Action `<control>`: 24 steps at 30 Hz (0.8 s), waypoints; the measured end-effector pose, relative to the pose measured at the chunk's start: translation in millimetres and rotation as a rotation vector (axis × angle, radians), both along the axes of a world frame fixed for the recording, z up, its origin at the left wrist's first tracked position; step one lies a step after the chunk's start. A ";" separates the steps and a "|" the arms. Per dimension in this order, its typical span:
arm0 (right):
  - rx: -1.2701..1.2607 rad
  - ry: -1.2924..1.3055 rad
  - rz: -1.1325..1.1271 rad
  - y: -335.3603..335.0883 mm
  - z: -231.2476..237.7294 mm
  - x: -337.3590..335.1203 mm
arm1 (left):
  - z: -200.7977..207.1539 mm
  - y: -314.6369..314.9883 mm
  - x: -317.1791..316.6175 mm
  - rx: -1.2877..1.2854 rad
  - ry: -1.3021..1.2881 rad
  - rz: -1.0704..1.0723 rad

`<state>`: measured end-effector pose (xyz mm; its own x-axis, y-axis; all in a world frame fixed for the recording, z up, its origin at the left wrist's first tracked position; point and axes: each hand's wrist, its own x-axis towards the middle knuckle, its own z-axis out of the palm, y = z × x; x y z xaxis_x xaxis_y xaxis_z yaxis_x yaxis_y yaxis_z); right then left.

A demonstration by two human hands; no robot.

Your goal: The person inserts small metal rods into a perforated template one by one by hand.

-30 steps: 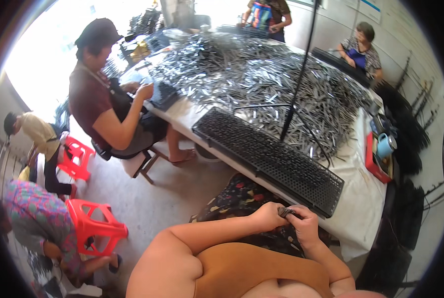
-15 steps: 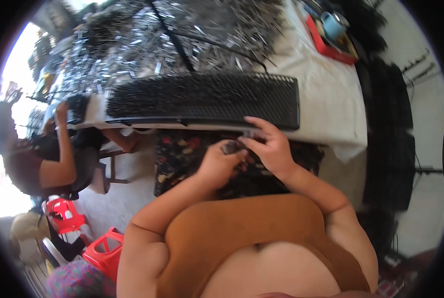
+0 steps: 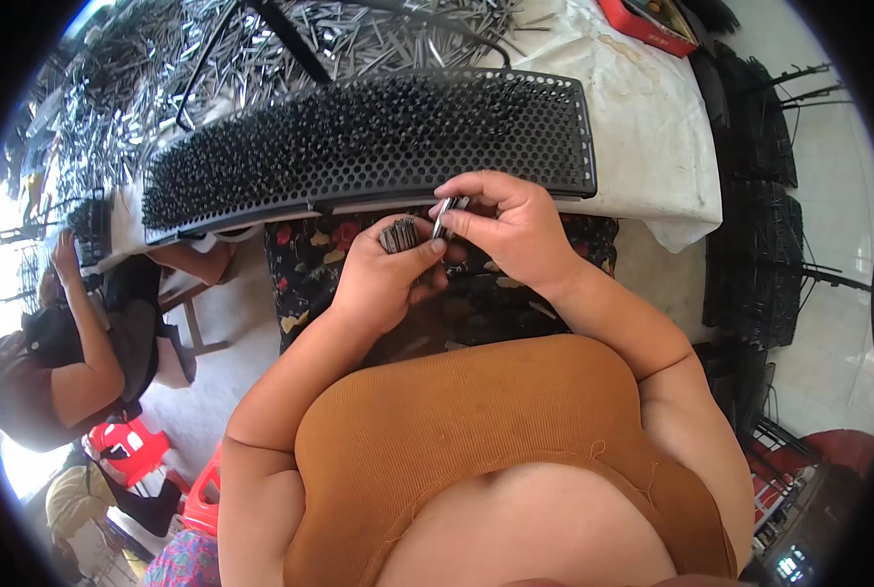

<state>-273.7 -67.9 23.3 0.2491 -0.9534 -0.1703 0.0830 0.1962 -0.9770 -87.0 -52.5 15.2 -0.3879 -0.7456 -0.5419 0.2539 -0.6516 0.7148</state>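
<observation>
My left hand (image 3: 378,269) is closed round a bundle of thin dark strips (image 3: 398,235), whose ends stick up out of the fist. A few shiny metal-like strips (image 3: 448,217) are pinched between the thumb and fingers of my right hand (image 3: 515,225), right beside the left thumb. Just beyond both hands stands a long black perforated rack (image 3: 545,147). Its holes are packed with upright dark pieces over the left and back, while bare holes show along the front and right. Exactly what the strips are, I cannot tell.
Loose strips (image 3: 378,39) lie heaped behind the rack on a white-covered table (image 3: 652,137). A red tin (image 3: 647,24) sits at the far right. Dark floral cloth (image 3: 305,245) covers my lap. Another person (image 3: 85,372) works at the left; red stools (image 3: 129,445) stand behind. Black racks hang right.
The view has shifted, so the rack and table appear higher up. My hands stay close together; the strips in both now show clearly.
</observation>
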 end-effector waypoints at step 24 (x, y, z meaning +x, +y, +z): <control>-0.989 0.585 -0.333 -58.7 -11.5 -1.1 | -7.1 -4.6 13.2 0.018 -0.082 0.035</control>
